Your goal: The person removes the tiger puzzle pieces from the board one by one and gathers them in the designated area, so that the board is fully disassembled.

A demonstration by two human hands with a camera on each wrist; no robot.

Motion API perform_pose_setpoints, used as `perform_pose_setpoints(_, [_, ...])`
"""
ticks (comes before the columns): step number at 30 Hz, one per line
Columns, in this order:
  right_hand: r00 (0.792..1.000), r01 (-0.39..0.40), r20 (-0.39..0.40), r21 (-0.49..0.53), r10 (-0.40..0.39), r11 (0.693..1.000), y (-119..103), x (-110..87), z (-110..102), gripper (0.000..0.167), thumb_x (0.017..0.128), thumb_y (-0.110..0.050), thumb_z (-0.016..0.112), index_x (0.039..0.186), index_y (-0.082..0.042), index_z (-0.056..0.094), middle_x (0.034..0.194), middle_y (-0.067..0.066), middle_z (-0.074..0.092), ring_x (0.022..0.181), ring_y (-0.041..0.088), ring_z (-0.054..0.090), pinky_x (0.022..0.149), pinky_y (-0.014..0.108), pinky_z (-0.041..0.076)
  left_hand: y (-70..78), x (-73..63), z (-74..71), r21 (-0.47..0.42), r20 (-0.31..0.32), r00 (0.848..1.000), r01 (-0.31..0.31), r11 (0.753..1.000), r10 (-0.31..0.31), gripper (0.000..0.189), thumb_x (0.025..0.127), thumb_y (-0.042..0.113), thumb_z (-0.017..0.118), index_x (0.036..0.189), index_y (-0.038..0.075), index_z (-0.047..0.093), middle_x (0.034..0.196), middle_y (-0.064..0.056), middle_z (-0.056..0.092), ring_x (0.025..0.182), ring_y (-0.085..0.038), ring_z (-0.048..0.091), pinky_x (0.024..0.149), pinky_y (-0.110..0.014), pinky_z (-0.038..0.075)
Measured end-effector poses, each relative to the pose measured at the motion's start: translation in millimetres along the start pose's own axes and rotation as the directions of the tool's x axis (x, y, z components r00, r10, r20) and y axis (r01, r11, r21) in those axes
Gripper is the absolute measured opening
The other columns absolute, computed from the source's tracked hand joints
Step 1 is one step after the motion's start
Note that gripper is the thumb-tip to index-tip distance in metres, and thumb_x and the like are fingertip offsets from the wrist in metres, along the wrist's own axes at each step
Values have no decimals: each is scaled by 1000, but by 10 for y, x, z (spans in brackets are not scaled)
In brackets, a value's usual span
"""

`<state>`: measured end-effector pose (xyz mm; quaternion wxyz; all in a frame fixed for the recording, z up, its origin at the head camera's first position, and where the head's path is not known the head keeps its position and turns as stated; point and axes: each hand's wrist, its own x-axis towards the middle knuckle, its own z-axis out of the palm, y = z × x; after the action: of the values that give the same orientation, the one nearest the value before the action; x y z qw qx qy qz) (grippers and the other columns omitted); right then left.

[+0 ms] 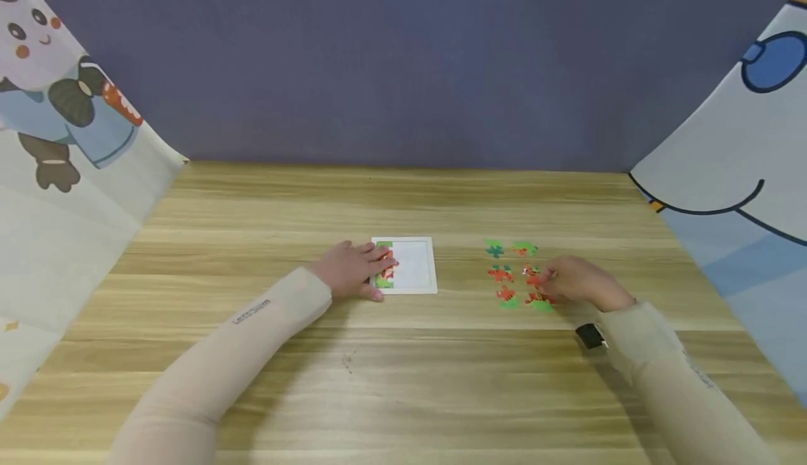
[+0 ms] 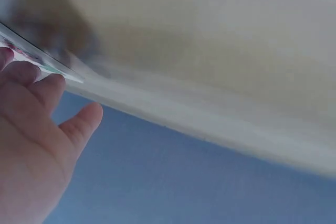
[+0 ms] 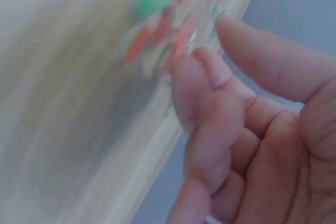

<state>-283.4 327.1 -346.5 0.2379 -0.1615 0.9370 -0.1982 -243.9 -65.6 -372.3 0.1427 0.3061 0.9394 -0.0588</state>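
A white square puzzle tray (image 1: 435,269) lies on the table. Along its left side sits a column of joined green and orange jigsaw pieces (image 1: 384,284). My left hand (image 1: 348,269) rests over the tray's left edge with its fingers spread across those pieces. To the right, loose jigsaw pieces lie in two columns, among them a green one (image 1: 494,248) and an orange one (image 1: 501,274). At the right column, my right hand (image 1: 581,283) has its fingertips right at an orange piece (image 1: 532,276). The right wrist view shows a gap between thumb (image 3: 273,59) and bent fingers.
The wood-grain table (image 1: 403,374) meets a dark blue-grey backdrop (image 1: 403,66). Cartoon-printed cloths hang at the left (image 1: 69,122) and right (image 1: 725,150). A small black device (image 1: 590,336) shows beside the right cuff.
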Motion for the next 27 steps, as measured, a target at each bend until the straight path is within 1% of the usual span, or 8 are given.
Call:
perform_pose_setpoints(2, [1000,25,-5,35,-25,999,-78,45,0,10,89,-11,62,89,-2,64,77,4,60,65,16,49,60,30,41,4,-50,23,-24,-9,1000,-12,1000,12,76,93,60,42,153,17,26,157,-8,22,142,-31,22,109,-57,26])
perform_pose_setpoints(6, [994,104,-29,68,-102,992,-256,158,-11,19,92,-13,61,102,2,65,93,9,66,72,18,56,67,34,47,19,-175,57,-110,-11,1000,-19,994,18,74,94,57,42,153,16,25,158,-8,20,143,-31,20,109,-57,23])
perform_pose_setpoints(8, [993,118,-31,75,-116,990,-332,215,-3,21,93,-15,60,105,2,65,91,9,65,68,18,55,64,34,47,34,-224,65,-131,-12,1000,-28,991,26,73,94,56,43,153,17,26,157,-7,21,143,-30,20,109,-58,23])
perform_pose_setpoints(14, [988,155,-35,110,-152,982,-534,393,100,23,93,-17,60,107,1,65,85,7,63,63,17,46,60,32,41,99,-296,126,-97,-41,996,-86,992,83,70,94,56,46,151,16,33,156,-9,24,143,-30,23,108,-57,26])
perform_pose_setpoints(16, [984,175,-51,104,-170,979,-609,454,141,22,93,-17,61,107,0,66,87,6,64,63,16,45,61,31,41,120,-317,144,-105,-45,995,-98,990,93,71,94,55,47,150,15,34,156,-10,24,143,-31,22,108,-57,26])
perform_pose_setpoints(20, [975,214,-85,76,-207,974,-774,576,223,24,94,-18,60,109,-1,66,90,7,67,67,17,52,62,32,45,143,-350,162,-119,-43,995,-95,988,91,74,93,56,48,151,14,31,157,-11,21,143,-30,21,109,-58,24])
perform_pose_setpoints(22, [972,224,-88,58,-218,973,-865,633,259,24,94,-19,60,110,-3,67,94,6,67,71,17,56,65,33,47,142,-352,162,-118,-45,995,-89,989,84,75,92,57,49,151,14,31,157,-12,20,143,-30,21,109,-58,24])
perform_pose_setpoints(27, [962,261,-87,18,-259,965,-1118,766,320,25,93,-18,61,113,-3,67,99,8,70,81,18,63,73,37,51,120,-304,143,-110,-37,996,-81,991,77,79,90,60,48,152,15,30,157,-13,20,143,-32,21,109,-57,24])
